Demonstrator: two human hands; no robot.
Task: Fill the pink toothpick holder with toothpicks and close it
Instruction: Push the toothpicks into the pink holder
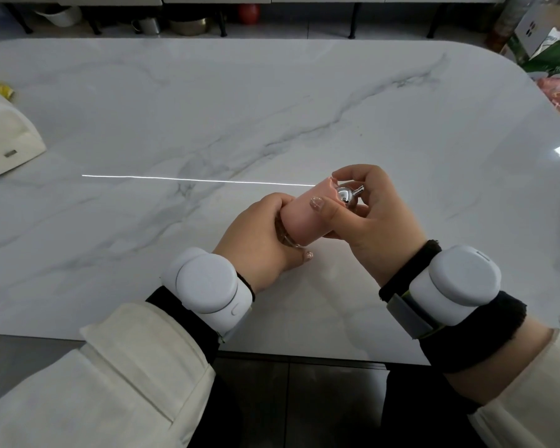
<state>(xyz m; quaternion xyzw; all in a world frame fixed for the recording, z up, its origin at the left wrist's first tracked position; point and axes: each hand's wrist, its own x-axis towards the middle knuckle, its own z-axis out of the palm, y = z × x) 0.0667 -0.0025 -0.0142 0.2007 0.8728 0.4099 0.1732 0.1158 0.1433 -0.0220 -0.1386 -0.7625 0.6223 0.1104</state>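
The pink toothpick holder (307, 218) is a smooth pink cylinder held tilted above the near middle of the marble table (207, 118). My left hand (262, 240) wraps its lower end, where a shiny base ring shows between the fingers. My right hand (366, 218) grips the upper end, thumb pressed on the pink body and fingers curled around a shiny silver knob (346, 194) at the top. No loose toothpicks show anywhere in view.
A cream-coloured pouch (7, 140) lies at the table's left edge with something yellow behind it. Bags and a box (550, 50) stand off the far right corner. White trackers sit on both wrists. The table's near edge runs just below my wrists.
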